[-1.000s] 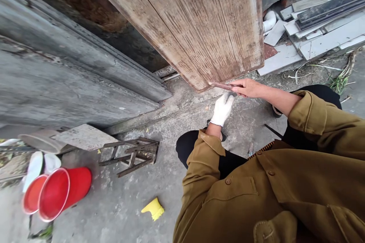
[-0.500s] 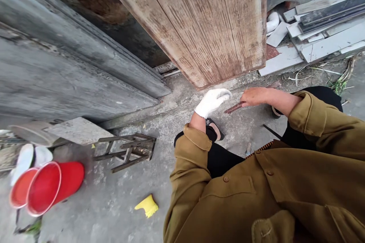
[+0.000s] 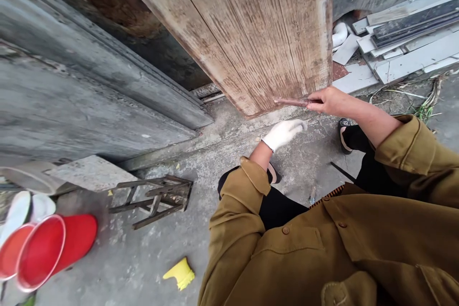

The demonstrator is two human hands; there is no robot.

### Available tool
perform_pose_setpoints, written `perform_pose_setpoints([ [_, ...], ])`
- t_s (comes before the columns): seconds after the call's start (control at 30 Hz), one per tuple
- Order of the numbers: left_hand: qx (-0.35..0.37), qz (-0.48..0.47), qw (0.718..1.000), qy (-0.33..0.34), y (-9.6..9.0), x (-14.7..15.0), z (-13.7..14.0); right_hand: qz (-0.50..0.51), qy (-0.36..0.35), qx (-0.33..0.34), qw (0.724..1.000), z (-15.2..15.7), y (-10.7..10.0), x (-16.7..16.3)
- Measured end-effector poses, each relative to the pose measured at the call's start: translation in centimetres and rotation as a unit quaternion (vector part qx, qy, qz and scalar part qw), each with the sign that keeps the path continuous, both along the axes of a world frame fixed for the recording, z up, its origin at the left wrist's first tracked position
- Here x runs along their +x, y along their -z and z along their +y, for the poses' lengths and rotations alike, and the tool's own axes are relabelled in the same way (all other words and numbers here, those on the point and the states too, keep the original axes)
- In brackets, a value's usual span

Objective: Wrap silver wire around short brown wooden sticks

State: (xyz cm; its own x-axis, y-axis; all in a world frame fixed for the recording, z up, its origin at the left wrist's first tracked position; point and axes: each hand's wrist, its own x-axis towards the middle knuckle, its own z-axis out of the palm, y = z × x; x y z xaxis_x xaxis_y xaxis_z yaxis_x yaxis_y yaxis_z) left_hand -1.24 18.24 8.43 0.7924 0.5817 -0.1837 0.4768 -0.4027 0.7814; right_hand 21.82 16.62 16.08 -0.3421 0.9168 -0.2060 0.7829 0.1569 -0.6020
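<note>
My right hand (image 3: 328, 99), bare, is closed around a slim reddish-brown stick (image 3: 291, 102). What kind of tool it is, if any, cannot be made out. Its free end points left and overlaps the lower part of a weathered wooden door panel (image 3: 265, 48); whether it touches the wood is unclear. My left hand (image 3: 283, 135) wears a white glove and hangs over the concrete just below the panel's bottom edge. Its fingers reach out to the right, close together, with nothing visible in them.
Left of me stand a small wooden stool (image 3: 158, 198) and red buckets (image 3: 77, 239). Something yellow (image 3: 181, 273) lies on the concrete floor (image 3: 136, 267). At right, stacked boards (image 3: 412, 57) and a white pipe elbow (image 3: 339, 34) rest by the wall.
My right hand has risen with the stick, from low over the floor to the panel's lower edge. My left hand has shifted right and slightly down. The view has moved a little.
</note>
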Motion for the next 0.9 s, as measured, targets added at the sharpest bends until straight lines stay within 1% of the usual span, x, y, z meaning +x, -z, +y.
perform_pose_setpoints([
  [0.07, 0.027, -0.006, 0.999, 0.035, -0.8, 0.7, -1.0, -0.043, 0.032, 0.034, 0.998, 0.4, 0.6, -0.3],
  [0.1, 0.043, 0.014, 0.998, 0.05, -1.2, 0.9, -1.4, -0.067, 0.037, 0.05, 0.996, 0.5, 1.0, -0.5],
  [0.17, 0.094, 0.06, 0.992, 0.056, -1.9, 1.1, -1.6, -0.128, 0.033, 0.062, 0.989, 0.7, 1.8, -0.6],
  [0.23, 0.154, 0.1, 0.982, 0.035, -2.6, 0.9, -1.3, -0.192, 0.002, 0.039, 0.981, 0.7, 2.4, -0.5],
  [0.3, 0.19, 0.109, 0.976, 0.007, -3.1, 0.4, -0.9, -0.219, -0.062, -0.001, 0.974, 0.6, 2.5, -0.4],
  [0.37, 0.185, 0.089, 0.979, -0.01, -3.6, 0.0, -0.4, -0.19, -0.145, -0.039, 0.97, 0.2, 2.3, -0.5],
  [0.47, 0.132, 0.037, 0.989, -0.047, -3.8, -0.1, 0.1, -0.101, -0.246, -0.108, 0.958, -0.8, 1.2, -1.0],
  [0.53, 0.085, -0.002, 0.994, -0.068, -3.6, 0.1, 0.3, -0.035, -0.288, -0.16, 0.944, -1.3, 0.2, -1.0],
  [0.57, 0.065, -0.02, 0.995, -0.067, -3.5, 0.2, 0.5, 0.002, -0.295, -0.178, 0.939, -1.4, -0.3, -0.8],
  [0.6, 0.048, -0.035, 0.996, -0.061, -3.3, 0.3, 0.6, 0.042, -0.292, -0.185, 0.937, -1.4, -0.8, -0.4],
  [0.63, 0.035, -0.05, 0.996, -0.059, -3.1, 0.4, 0.7, 0.079, -0.267, -0.182, 0.943, -1.3, -1.2, 0.1],
  [0.7, 0.002, -0.076, 0.995, -0.063, -2.7, 0.4, 0.8, 0.113, -0.167, -0.146, 0.969, -0.8, -1.7, 1.3],
  [0.73, -0.021, -0.085, 0.994, -0.067, -2.5, 0.4, 0.7, 0.121, -0.109, -0.132, 0.978, -0.6, -1.7, 1.8],
  [0.8, -0.065, -0.095, 0.991, -0.072, -2.1, 0.5, 0.3, 0.134, -0.025, -0.121, 0.983, -0.1, -1.5, 2.3],
  [0.87, -0.092, -0.091, 0.99, -0.056, -1.7, 0.7, -0.4, 0.123, 0.017, -0.109, 0.986, 0.3, -0.9, 2.0],
  [0.9, -0.095, -0.087, 0.99, -0.05, -1.6, 0.9, -0.7, 0.098, 0.028, -0.094, 0.99, 0.5, -0.6, 1.7],
])
